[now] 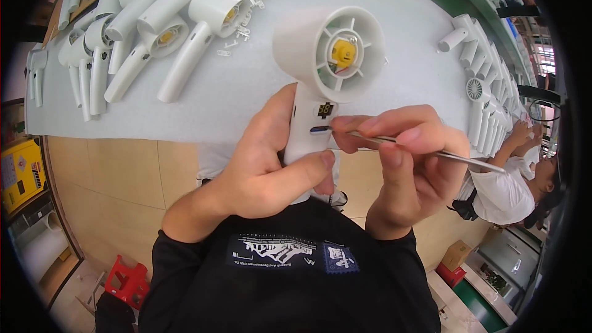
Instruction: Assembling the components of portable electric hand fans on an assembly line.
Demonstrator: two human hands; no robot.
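My left hand (262,176) is wrapped round the handle of a white handheld fan (296,55), its thumb across the front. The fan's round head faces up and to the right, with a yellow motor hub visible inside the ring. On the handle are a small dark display and, below it, a dark oval slot. My right hand (413,160) pinches slim metal tweezers (465,160). Their tip is at the slot's right end; whether it touches cannot be made out. The lower handle is hidden behind my left hand.
Several similar white fans (182,80) lie at the table's left, beside small white plastic parts (243,31). More white fan parts (484,102) are lined up at the right. A co-worker (505,194) in white sits at the right. A red stool (127,280) stands on the floor, lower left.
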